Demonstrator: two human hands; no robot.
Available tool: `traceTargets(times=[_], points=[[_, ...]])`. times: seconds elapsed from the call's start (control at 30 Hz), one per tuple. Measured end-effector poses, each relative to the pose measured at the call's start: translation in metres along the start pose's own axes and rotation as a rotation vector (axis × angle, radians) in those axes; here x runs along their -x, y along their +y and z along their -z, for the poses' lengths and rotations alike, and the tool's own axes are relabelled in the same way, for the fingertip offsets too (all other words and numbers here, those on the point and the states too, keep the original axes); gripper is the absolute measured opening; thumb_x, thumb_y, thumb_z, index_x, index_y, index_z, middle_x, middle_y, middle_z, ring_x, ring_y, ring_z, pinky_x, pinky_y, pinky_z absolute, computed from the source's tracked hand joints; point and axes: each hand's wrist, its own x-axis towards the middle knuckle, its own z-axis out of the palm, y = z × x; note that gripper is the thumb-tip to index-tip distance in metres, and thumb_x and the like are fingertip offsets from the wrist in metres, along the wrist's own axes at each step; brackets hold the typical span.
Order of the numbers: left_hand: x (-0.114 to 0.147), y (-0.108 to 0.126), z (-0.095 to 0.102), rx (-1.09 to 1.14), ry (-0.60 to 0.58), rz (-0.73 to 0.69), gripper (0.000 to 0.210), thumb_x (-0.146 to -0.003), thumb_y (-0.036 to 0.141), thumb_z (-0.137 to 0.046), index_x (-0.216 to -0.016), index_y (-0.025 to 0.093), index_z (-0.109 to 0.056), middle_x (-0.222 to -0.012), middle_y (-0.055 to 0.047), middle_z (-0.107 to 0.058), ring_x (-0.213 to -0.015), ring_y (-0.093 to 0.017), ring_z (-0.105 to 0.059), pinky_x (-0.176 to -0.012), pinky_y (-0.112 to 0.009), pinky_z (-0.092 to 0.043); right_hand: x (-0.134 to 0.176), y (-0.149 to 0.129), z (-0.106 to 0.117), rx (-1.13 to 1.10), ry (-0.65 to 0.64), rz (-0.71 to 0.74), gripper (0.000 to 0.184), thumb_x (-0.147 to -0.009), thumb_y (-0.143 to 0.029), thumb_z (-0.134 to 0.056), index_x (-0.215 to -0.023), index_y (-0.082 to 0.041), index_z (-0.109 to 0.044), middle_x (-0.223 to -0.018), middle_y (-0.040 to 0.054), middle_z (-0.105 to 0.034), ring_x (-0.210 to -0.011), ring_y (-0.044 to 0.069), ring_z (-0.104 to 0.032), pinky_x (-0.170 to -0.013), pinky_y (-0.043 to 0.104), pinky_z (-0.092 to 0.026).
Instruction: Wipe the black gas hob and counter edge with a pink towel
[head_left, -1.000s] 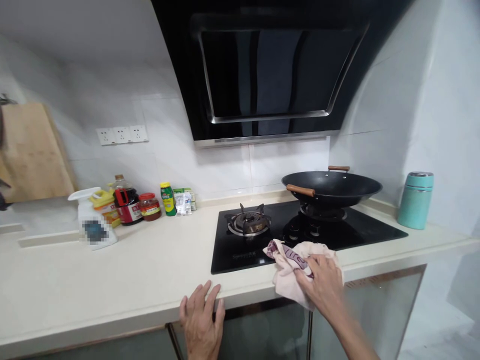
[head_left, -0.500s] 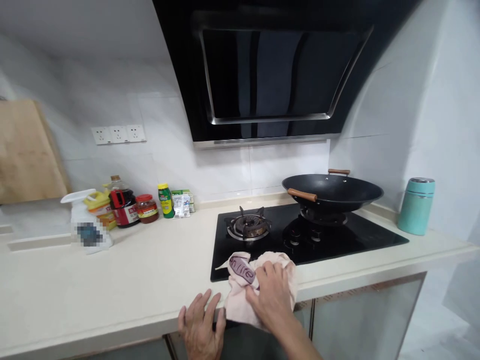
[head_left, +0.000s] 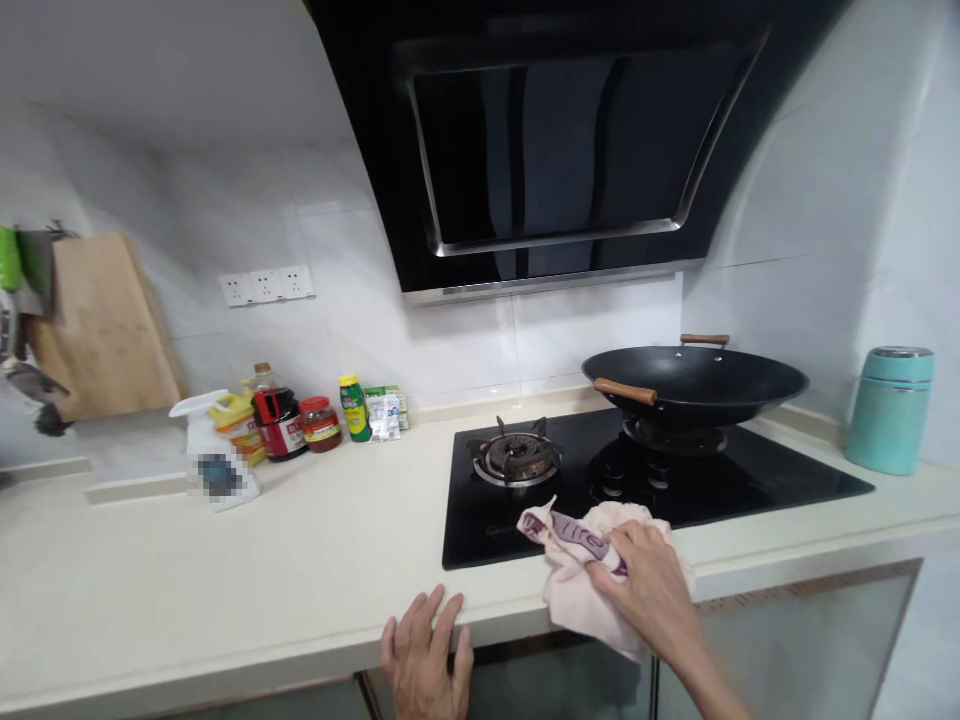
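Observation:
Bunched under my right hand (head_left: 649, 585) is a pale pink cloth (head_left: 589, 590) with a purple lettered patch. My fingers press and grip it at the front edge of the black gas hob (head_left: 491, 520), and part of it hangs over the counter edge. My left hand (head_left: 427, 650) lies on the counter's front edge, left of the cloth, fingers spread and holding nothing. Behind the cloth are the hob's knobs (head_left: 613, 480) and the left burner (head_left: 517, 457). A black wok (head_left: 697, 385) with wooden handles sits on the right burner.
Left on the counter (head_left: 315, 560) stand a white spray bottle (head_left: 214, 450), a dark sauce bottle (head_left: 281, 420), a red-lidded jar (head_left: 320, 425) and a green bottle (head_left: 355, 410). A turquoise flask (head_left: 890, 415) is at the far right. A black range hood (head_left: 562, 150) overhangs the hob.
My right hand has slid the cloth to the right along the hob's front edge. My left hand stays on the counter edge. The view has shifted a little left.

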Motion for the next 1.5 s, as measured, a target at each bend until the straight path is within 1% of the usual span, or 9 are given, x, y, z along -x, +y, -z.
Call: traceTargets(times=[0.17,0.33,0.47,0.57,0.73,0.97,1.07,1.2,1.5], points=[[0.002,0.004,-0.006,0.027,0.032,0.051,0.031,-0.089,0.026,-0.056,-0.116,0.029,-0.072,-0.12,-0.007,-0.073,-0.116,-0.028,-0.06,-0.116,-0.05,-0.024,-0.009,0.035,0.011,-0.058,0.099,-0.115,0.019,-0.086,-0.042,-0.059,-0.082,-0.023,-0.064,-0.087,0.0054,-0.06,-0.085,0.024,-0.052,-0.08,0.038,-0.04],[0.002,0.008,-0.005,0.035,0.023,0.087,0.03,-0.089,0.025,-0.056,-0.114,0.03,-0.072,-0.119,-0.007,-0.073,-0.116,-0.028,-0.06,-0.115,-0.051,-0.025,-0.023,0.054,0.013,-0.022,0.238,-0.183,0.031,-0.086,-0.045,-0.057,-0.1,-0.02,-0.069,-0.106,0.0116,-0.061,-0.094,0.027,-0.052,-0.086,0.041,-0.042],[0.005,0.008,-0.008,0.044,0.04,0.083,0.031,-0.088,0.025,-0.057,-0.114,0.03,-0.073,-0.118,-0.007,-0.073,-0.114,-0.029,-0.061,-0.116,-0.051,-0.024,-0.028,0.049,-0.002,0.16,0.152,-0.123,0.034,-0.088,-0.044,-0.055,-0.104,-0.018,-0.07,-0.112,0.0145,-0.061,-0.099,0.031,-0.05,-0.087,0.045,-0.039],[0.008,0.008,-0.011,0.059,0.05,0.101,0.032,-0.087,0.026,-0.058,-0.116,0.031,-0.072,-0.118,-0.006,-0.073,-0.115,-0.029,-0.06,-0.117,-0.05,-0.022,-0.03,0.036,-0.011,0.301,0.028,-0.072,0.03,-0.09,-0.042,-0.054,-0.104,-0.02,-0.069,-0.113,0.0141,-0.062,-0.095,0.032,-0.05,-0.083,0.045,-0.036],[0.008,0.009,-0.013,0.056,0.056,0.107,0.033,-0.087,0.027,-0.059,-0.116,0.032,-0.072,-0.117,-0.005,-0.073,-0.114,-0.028,-0.06,-0.117,-0.049,-0.021,-0.041,0.002,-0.022,0.341,-0.004,-0.05,0.023,-0.092,-0.037,-0.054,-0.098,-0.019,-0.067,-0.103,0.0147,-0.062,-0.094,0.032,-0.052,-0.082,0.044,-0.035],[0.004,0.011,-0.008,0.046,0.039,0.109,0.029,-0.089,0.026,-0.056,-0.112,0.03,-0.074,-0.116,-0.006,-0.073,-0.114,-0.028,-0.06,-0.116,-0.05,-0.024,-0.042,-0.083,-0.052,0.149,-0.055,0.137,0.015,-0.088,-0.03,-0.062,-0.099,-0.02,-0.067,-0.109,0.0123,-0.064,-0.102,0.032,-0.052,-0.089,0.044,-0.036],[0.004,0.009,-0.006,0.039,0.035,0.085,0.029,-0.089,0.025,-0.056,-0.112,0.03,-0.074,-0.115,-0.006,-0.074,-0.114,-0.027,-0.06,-0.116,-0.049,-0.025,-0.04,-0.096,-0.049,-0.011,-0.144,0.237,0.016,-0.088,-0.03,-0.064,-0.102,-0.022,-0.065,-0.115,0.0077,-0.063,-0.105,0.028,-0.052,-0.093,0.041,-0.036],[0.005,0.003,-0.005,0.045,0.028,0.026,0.032,-0.088,0.023,-0.058,-0.115,0.029,-0.072,-0.118,-0.007,-0.073,-0.115,-0.028,-0.06,-0.115,-0.049,-0.025,-0.04,-0.072,-0.035,-0.124,-0.214,0.217,0.019,-0.087,-0.034,-0.065,-0.104,-0.026,-0.065,-0.117,0.0033,-0.063,-0.106,0.024,-0.053,-0.093,0.038,-0.037],[0.002,0.004,-0.004,0.041,0.056,-0.014,0.033,-0.086,0.022,-0.06,-0.116,0.028,-0.072,-0.117,-0.007,-0.074,-0.114,-0.027,-0.06,-0.118,-0.048,-0.022,-0.036,0.009,-0.014,0.139,-0.163,-0.038,0.028,-0.09,-0.045,-0.055,-0.105,-0.026,-0.068,-0.119,0.0088,-0.061,-0.103,0.028,-0.054,-0.082,0.038,-0.038]])
